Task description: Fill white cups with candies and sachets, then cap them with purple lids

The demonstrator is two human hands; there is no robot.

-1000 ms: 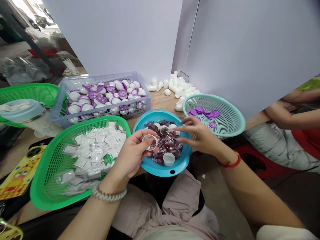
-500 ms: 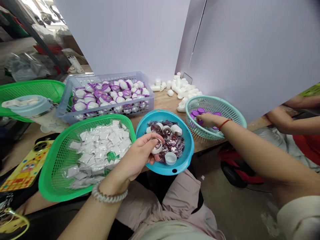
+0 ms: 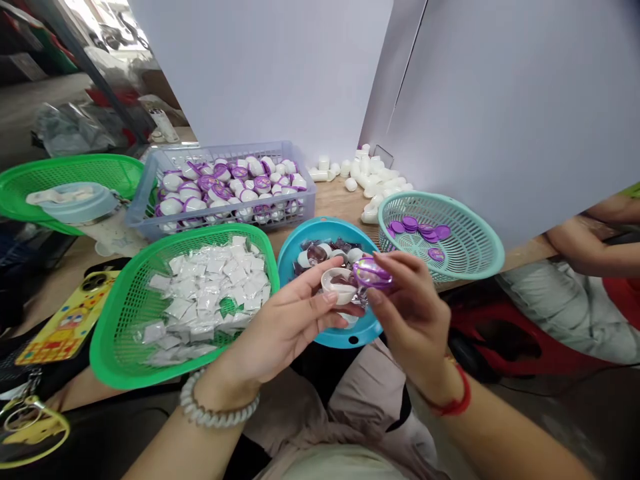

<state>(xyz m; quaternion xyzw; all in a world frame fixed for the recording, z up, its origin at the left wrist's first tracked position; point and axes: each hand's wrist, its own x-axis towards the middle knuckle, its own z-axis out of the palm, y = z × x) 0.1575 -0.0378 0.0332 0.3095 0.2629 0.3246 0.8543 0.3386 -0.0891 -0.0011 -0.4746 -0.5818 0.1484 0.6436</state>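
Your left hand (image 3: 285, 327): fingers closed around a small white cup (image 3: 334, 287). Your right hand (image 3: 413, 313): fingers pinching a purple-foil cap (image 3: 371, 273), just beside the cup. Beneath the fingers, a teal bowl (image 3: 367, 333) of dark wrapped pieces (image 3: 320, 253); farther left, a green basket (image 3: 265, 267) of white sachets (image 3: 210, 293).

2 wht partition panels (image 3: 500, 100) standing behind | wood workbench (image 3: 345, 197) running along them | concrete flr (image 3: 560, 417) showing lower R | red plastic stool (image 3: 480, 327) sitting nr bench

Beside the blue plastic bowl (image 3: 325, 230), a green mesh basket (image 3: 120, 313) blocks the left, a teal mesh basket (image 3: 480, 230) the upper right, and a gap of wooden tabletop (image 3: 345, 200) lies behind.
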